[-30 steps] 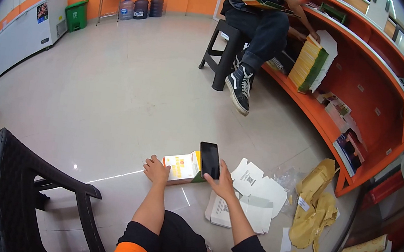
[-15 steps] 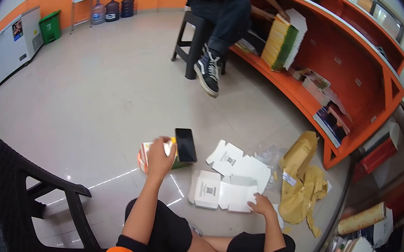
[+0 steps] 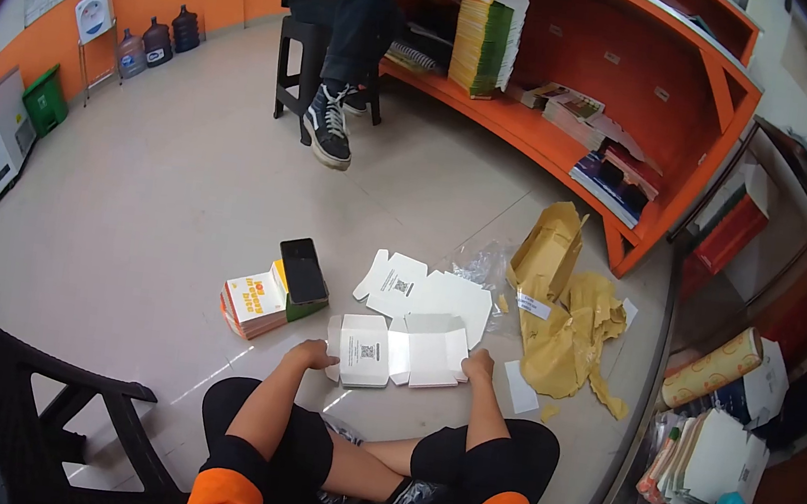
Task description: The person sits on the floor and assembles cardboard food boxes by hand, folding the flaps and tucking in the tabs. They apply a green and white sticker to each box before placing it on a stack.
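- Left hand (image 3: 312,353) has moved off the printed stack (image 3: 257,297) to the near-left edge of my unfolded carton (image 3: 432,351), pinching it at about eight o'clock.
- Opposite, my right hand (image 3: 479,365) pinches its edge near three o'clock; gripping both ends probably keeps the hinged panels level.
- Carton lies at twelve o'clock from my lap, within easy reach of both arms.
- Toward eleven, the phone (image 3: 304,270) rests on the stack, perhaps to stay off the floor.
- Another flat carton (image 3: 458,299) sits just beyond; crumpled brown paper (image 3: 552,356) lies toward one.
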Motion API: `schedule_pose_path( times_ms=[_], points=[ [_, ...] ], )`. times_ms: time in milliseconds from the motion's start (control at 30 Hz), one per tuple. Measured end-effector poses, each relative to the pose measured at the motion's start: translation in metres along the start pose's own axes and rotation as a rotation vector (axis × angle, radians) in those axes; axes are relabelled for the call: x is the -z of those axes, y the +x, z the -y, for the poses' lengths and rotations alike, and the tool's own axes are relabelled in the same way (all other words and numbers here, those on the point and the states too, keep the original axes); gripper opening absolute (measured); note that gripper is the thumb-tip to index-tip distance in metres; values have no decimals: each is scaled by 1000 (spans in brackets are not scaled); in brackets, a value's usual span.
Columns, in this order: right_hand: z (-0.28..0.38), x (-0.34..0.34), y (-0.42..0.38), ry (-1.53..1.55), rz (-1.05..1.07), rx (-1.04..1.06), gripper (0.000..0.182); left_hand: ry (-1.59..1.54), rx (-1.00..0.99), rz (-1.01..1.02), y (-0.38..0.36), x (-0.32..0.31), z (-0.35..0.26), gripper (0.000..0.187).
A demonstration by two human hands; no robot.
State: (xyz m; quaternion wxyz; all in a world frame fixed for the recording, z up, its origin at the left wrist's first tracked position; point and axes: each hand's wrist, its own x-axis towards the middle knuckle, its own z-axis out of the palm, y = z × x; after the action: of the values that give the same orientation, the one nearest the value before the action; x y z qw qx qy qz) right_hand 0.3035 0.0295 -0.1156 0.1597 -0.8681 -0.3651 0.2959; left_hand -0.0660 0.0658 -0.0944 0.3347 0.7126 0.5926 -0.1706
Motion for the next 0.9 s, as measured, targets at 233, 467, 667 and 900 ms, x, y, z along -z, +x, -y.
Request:
schedule_pose_path(
  times_ms=[233,467,667,900],
  points=[
    [27,18,-35,-80,-15,-53,32,46,-133,96,12,-9,12,72],
    [25,15,-35,-135,-113,45,37,37,-104,89,5,-3,7,74],
    [28,29,-19,-58,31,212,26,28,-106,75,12,-7,10,75],
    [60,74,-62,376,250,337,31,49,-108,-35,-43,25,-29,81]
  ],
)
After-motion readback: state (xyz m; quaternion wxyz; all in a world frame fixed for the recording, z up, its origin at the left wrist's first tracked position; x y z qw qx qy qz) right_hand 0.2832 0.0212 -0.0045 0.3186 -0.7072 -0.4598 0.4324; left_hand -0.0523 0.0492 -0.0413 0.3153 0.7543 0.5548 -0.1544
